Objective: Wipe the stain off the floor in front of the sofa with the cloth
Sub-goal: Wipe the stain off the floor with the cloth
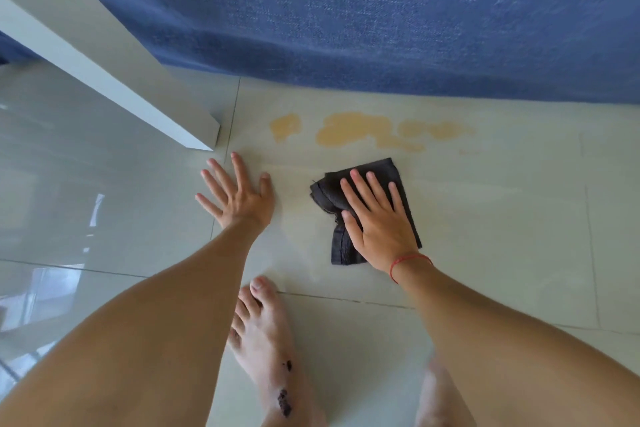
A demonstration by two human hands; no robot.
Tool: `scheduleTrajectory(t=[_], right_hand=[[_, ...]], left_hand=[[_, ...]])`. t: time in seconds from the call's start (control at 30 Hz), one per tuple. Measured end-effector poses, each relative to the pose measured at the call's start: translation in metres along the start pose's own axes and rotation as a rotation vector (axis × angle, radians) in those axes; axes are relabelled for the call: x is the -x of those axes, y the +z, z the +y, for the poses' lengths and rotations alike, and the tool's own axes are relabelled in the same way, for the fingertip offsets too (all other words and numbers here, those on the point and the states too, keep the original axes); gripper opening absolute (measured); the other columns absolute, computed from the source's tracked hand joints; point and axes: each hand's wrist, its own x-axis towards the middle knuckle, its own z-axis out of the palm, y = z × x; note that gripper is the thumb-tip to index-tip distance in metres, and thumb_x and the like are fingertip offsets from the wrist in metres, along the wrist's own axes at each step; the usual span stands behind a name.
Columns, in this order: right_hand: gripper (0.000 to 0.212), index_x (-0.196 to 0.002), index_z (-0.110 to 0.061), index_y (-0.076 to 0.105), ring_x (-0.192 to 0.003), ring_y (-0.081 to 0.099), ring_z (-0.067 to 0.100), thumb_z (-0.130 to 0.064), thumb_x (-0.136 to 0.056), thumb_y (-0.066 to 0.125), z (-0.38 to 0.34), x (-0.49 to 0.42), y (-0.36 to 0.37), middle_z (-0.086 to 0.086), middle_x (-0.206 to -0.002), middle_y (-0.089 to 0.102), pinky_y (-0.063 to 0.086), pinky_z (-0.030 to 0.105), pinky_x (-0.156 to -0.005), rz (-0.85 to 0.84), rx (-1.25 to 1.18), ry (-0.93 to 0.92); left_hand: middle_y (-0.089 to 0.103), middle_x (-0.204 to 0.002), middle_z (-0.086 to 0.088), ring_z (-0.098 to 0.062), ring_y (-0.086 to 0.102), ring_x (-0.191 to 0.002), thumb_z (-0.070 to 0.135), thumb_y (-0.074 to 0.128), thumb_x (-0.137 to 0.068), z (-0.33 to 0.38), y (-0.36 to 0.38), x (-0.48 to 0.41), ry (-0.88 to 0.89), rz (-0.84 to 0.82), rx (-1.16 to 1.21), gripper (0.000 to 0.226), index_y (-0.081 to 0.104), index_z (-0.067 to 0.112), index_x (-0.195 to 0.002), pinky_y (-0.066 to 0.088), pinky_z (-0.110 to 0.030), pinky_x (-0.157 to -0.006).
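Observation:
A yellowish stain (360,130) spreads in several patches on the pale tiled floor (502,204), just in front of the blue sofa (381,17). A dark grey folded cloth (329,196) lies flat on the floor a little nearer than the stain, apart from it. My right hand (375,218) presses flat on the cloth with fingers spread, a red string around its wrist. My left hand (239,194) rests flat on the bare floor to the left of the cloth, fingers apart, holding nothing.
A white furniture leg or panel (114,80) slants down from the upper left and ends on the floor near my left hand. My bare feet (266,340) stand close below the hands. The glossy tiles stretch to the left and right.

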Motion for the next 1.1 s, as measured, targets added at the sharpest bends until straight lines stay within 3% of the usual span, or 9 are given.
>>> scheduleTrajectory(t=[0.17,0.37,0.67,0.87,0.97,1.1], right_hand=[[0.054,-0.149,-0.027,0.022,-0.149,0.011,0.02,-0.041,-0.097,0.023,0.002,-0.019,-0.003,-0.003,-0.16,0.015,-0.002,0.045,-0.118,0.027,-0.007,0.165],[0.053,-0.149,-0.029,0.023,-0.148,0.011,0.029,-0.043,-0.097,0.028,-0.038,-0.064,0.002,0.001,-0.161,0.016,0.0,0.055,-0.117,0.078,-0.074,0.364],[0.05,-0.144,-0.025,0.037,-0.144,0.026,0.031,-0.04,-0.097,0.03,-0.064,-0.048,0.011,0.0,-0.155,0.033,0.006,0.051,-0.115,0.021,-0.038,0.028],[0.052,-0.146,-0.022,0.032,-0.145,0.024,0.023,-0.039,-0.098,0.027,-0.019,-0.019,0.0,-0.005,-0.156,0.029,0.007,0.043,-0.117,-0.036,0.004,-0.074],[0.053,-0.148,-0.027,0.025,-0.148,0.014,0.02,-0.042,-0.098,0.019,-0.004,-0.032,-0.009,-0.008,-0.159,0.021,0.0,0.042,-0.118,-0.024,-0.03,0.052],[0.051,-0.149,-0.031,0.019,-0.149,0.004,0.023,-0.043,-0.1,0.022,-0.022,-0.063,-0.004,-0.007,-0.161,0.011,-0.003,0.05,-0.118,0.037,-0.067,0.316]], left_hand=[[-0.031,-0.158,-0.002,-0.023,-0.028,-0.146,0.061,0.018,-0.095,-0.001,0.001,-0.005,-0.024,-0.086,0.053,0.07,-0.016,0.037,-0.151,-0.016,-0.052,-0.114],[-0.035,-0.156,-0.003,-0.024,-0.03,-0.145,0.062,0.015,-0.096,-0.005,-0.005,-0.007,-0.02,-0.164,0.014,0.071,-0.021,0.036,-0.15,-0.015,-0.053,-0.115],[-0.036,-0.155,-0.002,-0.024,-0.03,-0.145,0.063,0.016,-0.095,-0.007,-0.007,-0.012,-0.033,-0.202,0.021,0.072,-0.022,0.037,-0.149,-0.014,-0.053,-0.115],[-0.028,-0.159,-0.003,-0.02,-0.027,-0.146,0.056,0.019,-0.097,-0.017,-0.015,-0.015,-0.098,-0.006,0.118,0.072,-0.015,0.028,-0.153,-0.018,-0.05,-0.114],[-0.029,-0.158,-0.002,-0.019,-0.027,-0.146,0.054,0.019,-0.097,-0.017,-0.018,-0.026,-0.134,-0.037,0.133,0.069,-0.015,0.031,-0.153,-0.019,-0.05,-0.114],[-0.031,-0.158,-0.001,-0.019,-0.028,-0.146,0.053,0.018,-0.098,-0.017,-0.01,-0.024,-0.135,-0.059,0.144,0.067,-0.016,0.033,-0.152,-0.018,-0.051,-0.114]])
